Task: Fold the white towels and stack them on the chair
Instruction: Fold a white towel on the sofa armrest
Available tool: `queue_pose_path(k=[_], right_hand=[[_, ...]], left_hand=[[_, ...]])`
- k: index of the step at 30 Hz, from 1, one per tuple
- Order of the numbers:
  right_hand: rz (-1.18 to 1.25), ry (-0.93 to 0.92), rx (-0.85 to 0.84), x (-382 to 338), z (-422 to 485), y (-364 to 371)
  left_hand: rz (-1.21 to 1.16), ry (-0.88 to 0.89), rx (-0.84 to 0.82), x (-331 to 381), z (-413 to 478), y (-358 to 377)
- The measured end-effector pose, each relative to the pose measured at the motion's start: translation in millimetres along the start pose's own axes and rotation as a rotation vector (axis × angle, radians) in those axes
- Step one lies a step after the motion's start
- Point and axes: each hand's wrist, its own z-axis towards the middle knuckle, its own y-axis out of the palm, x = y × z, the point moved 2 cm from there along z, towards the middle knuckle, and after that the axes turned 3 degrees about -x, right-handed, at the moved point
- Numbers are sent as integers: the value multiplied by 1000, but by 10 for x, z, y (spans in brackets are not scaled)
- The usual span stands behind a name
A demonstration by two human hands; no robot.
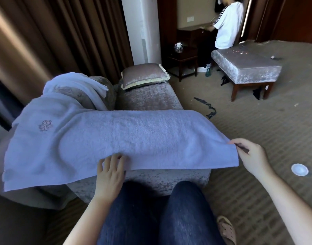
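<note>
**Limp terry: hold hems, corners**

Lower centre, left hand [110, 169] grips the near hem, fingers curled; right hand [251, 157] pinches the right corner; the towel [134, 137], likely soft and light, lies mid-frame across the chair [148, 98].

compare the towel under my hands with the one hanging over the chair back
The front towel lies spread flat across the chair; the back towel hangs bunched over its backrest. The front towel is held by the left hand and right hand; the back towel is untouched. Both are white.
</note>
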Motion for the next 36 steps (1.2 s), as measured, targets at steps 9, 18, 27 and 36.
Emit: queue_pose_path(k=[9, 18, 27, 36], right_hand=[[-97, 0, -6, -7, -207, -73], [-194, 41, -119, 136, -386, 74], [144, 15, 81, -322, 188, -134], [-133, 191, 189, -383, 1135, 75]], left_hand=[[-281, 12, -14, -478, -150, -263], [-373, 124, -100, -732, -78, -724], [-596, -120, -136, -881, 1007, -1115], [-282, -44, -139, -1050, 2266, -768]])
